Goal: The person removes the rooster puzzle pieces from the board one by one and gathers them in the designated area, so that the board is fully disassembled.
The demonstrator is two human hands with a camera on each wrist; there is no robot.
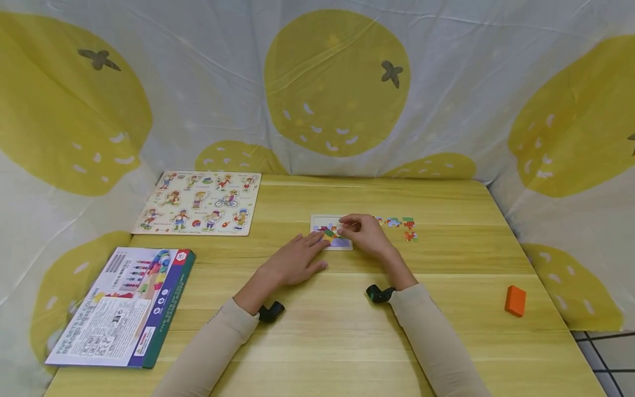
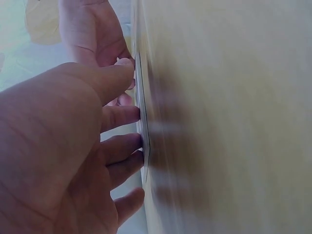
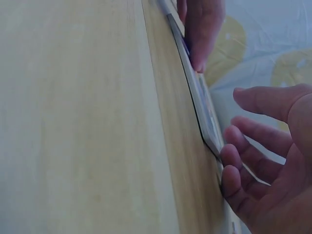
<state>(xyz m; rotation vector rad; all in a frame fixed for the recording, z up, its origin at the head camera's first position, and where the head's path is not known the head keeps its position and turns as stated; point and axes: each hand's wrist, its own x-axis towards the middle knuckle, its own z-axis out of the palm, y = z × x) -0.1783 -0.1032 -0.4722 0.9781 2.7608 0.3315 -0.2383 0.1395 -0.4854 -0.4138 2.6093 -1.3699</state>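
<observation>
A small jigsaw tray (image 1: 322,220) with a pale border lies flat at mid-table. Colourful puzzle pieces (image 1: 339,242) fill its lower part, while its upper strip is bare. My left hand (image 1: 292,259) rests its outstretched fingertips on the tray's left side. From the right, my right hand (image 1: 368,236) reaches over the tray's right edge with fingers loosely bent. In the right wrist view a gap shows between thumb and fingertips, with no piece between them. Loose puzzle pieces (image 1: 408,223) lie just right of this hand, some partly hidden by it.
A wooden picture board (image 1: 166,215) with sports figures lies at the back left. Nearer, a boxed bead toy (image 1: 119,309) lies by the left edge. An orange block (image 1: 515,301) sits near the right edge. Patterned cloth (image 1: 337,82) hangs behind the table.
</observation>
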